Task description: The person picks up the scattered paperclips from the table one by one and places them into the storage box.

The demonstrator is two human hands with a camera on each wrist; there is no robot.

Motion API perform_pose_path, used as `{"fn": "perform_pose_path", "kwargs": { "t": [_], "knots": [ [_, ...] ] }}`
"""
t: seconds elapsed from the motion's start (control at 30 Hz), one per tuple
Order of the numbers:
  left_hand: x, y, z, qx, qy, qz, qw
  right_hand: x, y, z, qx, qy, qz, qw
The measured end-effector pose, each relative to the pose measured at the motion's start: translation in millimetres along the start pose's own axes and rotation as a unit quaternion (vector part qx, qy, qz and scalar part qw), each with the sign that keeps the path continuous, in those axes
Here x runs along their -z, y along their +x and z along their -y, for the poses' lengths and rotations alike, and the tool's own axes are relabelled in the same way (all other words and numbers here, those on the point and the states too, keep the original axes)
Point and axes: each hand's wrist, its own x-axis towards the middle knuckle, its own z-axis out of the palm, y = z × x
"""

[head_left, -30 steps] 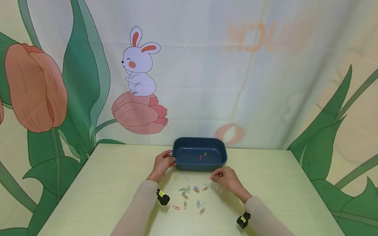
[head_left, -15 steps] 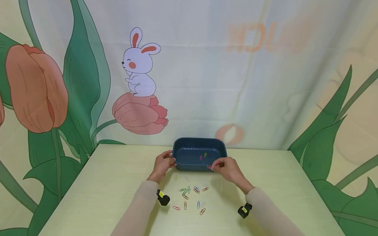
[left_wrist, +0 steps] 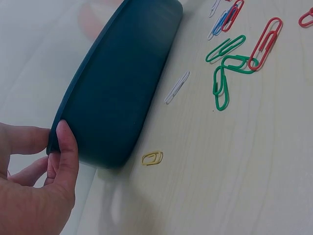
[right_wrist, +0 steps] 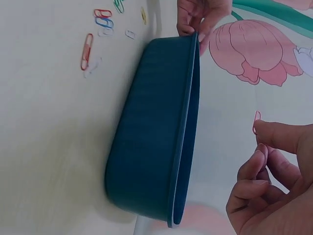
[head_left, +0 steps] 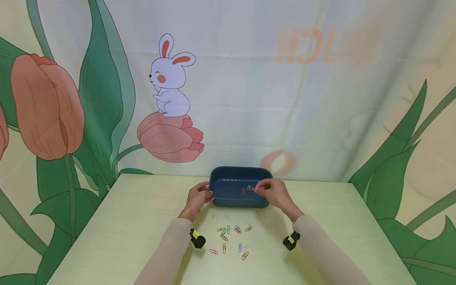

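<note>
A dark blue bin [head_left: 222,202] stands near the table's back edge. My left hand [head_left: 196,200] grips its left end, thumb outside and fingers at the rim, as the left wrist view shows. Over the bin's right part, my right hand [head_left: 276,193] pinches a pink paper clip [right_wrist: 257,122] between thumb and fingertip, above the rim. Inside the bin lie a pink paper clip [head_left: 244,190], a yellow paper clip [head_left: 249,187] and a small blue paper clip [head_left: 247,197].
Several loose paper clips lie on the table [head_left: 149,221] before the bin: green paper clips [left_wrist: 222,93], a red paper clip [left_wrist: 265,44], a yellow paper clip [left_wrist: 152,157], a white paper clip [left_wrist: 177,88] and blue ones. A printed curtain [head_left: 242,99] hangs behind the table.
My right hand has lifted the pink paper clip from the table in front of the bin and carried it forward over the bin. The left hand keeps its grip on the bin's end.
</note>
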Motion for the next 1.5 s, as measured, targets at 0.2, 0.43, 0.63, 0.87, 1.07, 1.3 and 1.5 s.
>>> {"fn": "perform_pose_path", "kwargs": {
  "t": [0.2, 0.43, 0.63, 0.87, 1.07, 1.3, 1.5],
  "knots": [
    [0.6, 1.2, 1.4, -0.003, -0.003, 0.001, 1.0, -0.7, 15.6, 3.6, -0.001, 0.003, -0.014, 0.9999],
    [1.0, -3.6, -5.0, 0.001, 0.0, 0.008, 1.0, -5.0, 32.6, 3.0, -0.006, 0.007, -0.008, 0.9999],
    [0.6, 0.9, -0.5, 0.001, 0.0, 0.0, 1.0, -9.4, 43.2, 6.1, -0.013, 0.008, -0.008, 0.9999],
    [-0.5, -0.2, 0.0, 0.002, -0.001, 0.001, 1.0, -15.4, 53.6, 1.6, -0.037, 0.009, -0.013, 0.9992],
    [0.3, -2.3, -0.1, 0.003, 0.001, -0.001, 1.0, -21.6, 63.4, -3.7, -0.055, -0.005, -0.017, 0.9983],
    [-0.2, -2.6, -1.4, 0.007, 0.0, -0.003, 1.0, -24.1, 72.4, -4.0, -0.066, -0.031, -0.022, 0.9971],
    [0.3, -1.3, -0.7, 0.01, -0.002, -0.005, 0.9999, -26.7, 75.0, -6.5, -0.079, -0.038, -0.015, 0.996]
  ]
}}
